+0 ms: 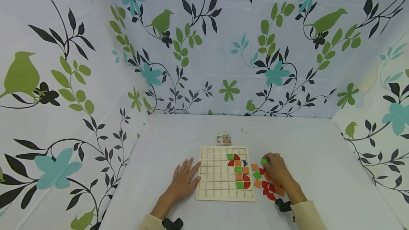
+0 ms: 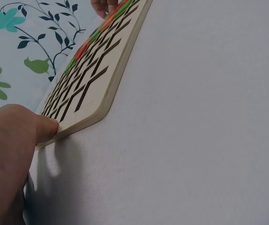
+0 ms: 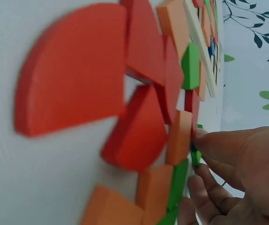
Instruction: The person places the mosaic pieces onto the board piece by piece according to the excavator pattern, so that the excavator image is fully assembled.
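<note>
A wooden grid board [image 1: 217, 198] lies on the table, with green, orange and red pieces and one blue-marked piece set in its right-hand columns. My left hand [image 1: 183, 183] rests flat at the board's left edge, fingers extended; in the left wrist view its thumb [image 2: 45, 129] touches the rim. Right of the board, my right hand [image 1: 277, 168] pinches a green square block [image 1: 263, 160] between thumb and fingers. The right wrist view shows that green block [image 3: 196, 157] partly hidden by the fingers. Below and around this hand lie loose red quarter-circle pieces [image 3: 73, 70] and orange squares [image 3: 179, 137].
A small pattern card [image 1: 223, 139] lies just beyond the board's far edge. Another green square [image 1: 257, 175] lies between the board and the pile. White cloth covers the table [image 1: 172, 130], and patterned curtains [image 1: 204, 52] stand behind and at both sides.
</note>
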Motion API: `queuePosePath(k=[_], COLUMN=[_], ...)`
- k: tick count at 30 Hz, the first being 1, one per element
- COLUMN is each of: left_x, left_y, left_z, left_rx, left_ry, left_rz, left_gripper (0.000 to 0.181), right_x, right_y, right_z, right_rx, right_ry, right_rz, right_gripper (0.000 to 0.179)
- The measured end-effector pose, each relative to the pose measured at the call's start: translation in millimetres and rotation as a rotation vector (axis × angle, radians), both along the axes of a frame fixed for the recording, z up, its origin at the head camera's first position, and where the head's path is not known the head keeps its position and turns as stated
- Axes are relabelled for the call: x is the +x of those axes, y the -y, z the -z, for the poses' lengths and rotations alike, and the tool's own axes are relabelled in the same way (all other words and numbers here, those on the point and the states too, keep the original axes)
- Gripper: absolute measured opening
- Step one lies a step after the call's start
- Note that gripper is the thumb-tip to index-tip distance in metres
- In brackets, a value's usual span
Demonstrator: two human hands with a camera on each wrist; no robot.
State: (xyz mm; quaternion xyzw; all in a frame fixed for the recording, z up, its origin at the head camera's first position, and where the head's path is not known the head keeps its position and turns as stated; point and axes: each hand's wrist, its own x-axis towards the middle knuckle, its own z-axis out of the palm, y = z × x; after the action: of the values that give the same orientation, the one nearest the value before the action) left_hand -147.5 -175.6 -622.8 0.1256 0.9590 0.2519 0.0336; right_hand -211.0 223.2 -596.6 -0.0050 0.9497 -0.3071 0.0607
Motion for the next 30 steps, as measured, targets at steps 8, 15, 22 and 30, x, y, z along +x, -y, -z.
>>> queuePosePath(k=[8, 15, 22, 30], left_x=[-0.6, -1.3, -1.4, 0.6], left_y=[-0.3, 0.3, -0.1, -0.5], left_z=[2.0, 1.1, -0.6, -2.4], left_rx=[-0.010, -0.006, -0.015, -0.001], left_ry=[-0.002, 0.003, 0.005, 0.007], left_rz=[-0.001, -0.005, -0.006, -0.008], left_gripper=[0.058, 0.058, 0.058, 0.058], right_x=[-4.9, -13.9, -19.3, -1.4], right_y=[6.5, 13.4, 39.5, 77.4], right_z=[7.7, 9.1, 5.8, 6.9], right_rx=[0.016, -0.034, -0.066, -0.079], right_ry=[-0.033, -0.036, -0.026, -0.127], right_rz=[0.013, -0.002, -0.015, -0.214], right_gripper=[0.037, 0.034, 0.035, 0.030])
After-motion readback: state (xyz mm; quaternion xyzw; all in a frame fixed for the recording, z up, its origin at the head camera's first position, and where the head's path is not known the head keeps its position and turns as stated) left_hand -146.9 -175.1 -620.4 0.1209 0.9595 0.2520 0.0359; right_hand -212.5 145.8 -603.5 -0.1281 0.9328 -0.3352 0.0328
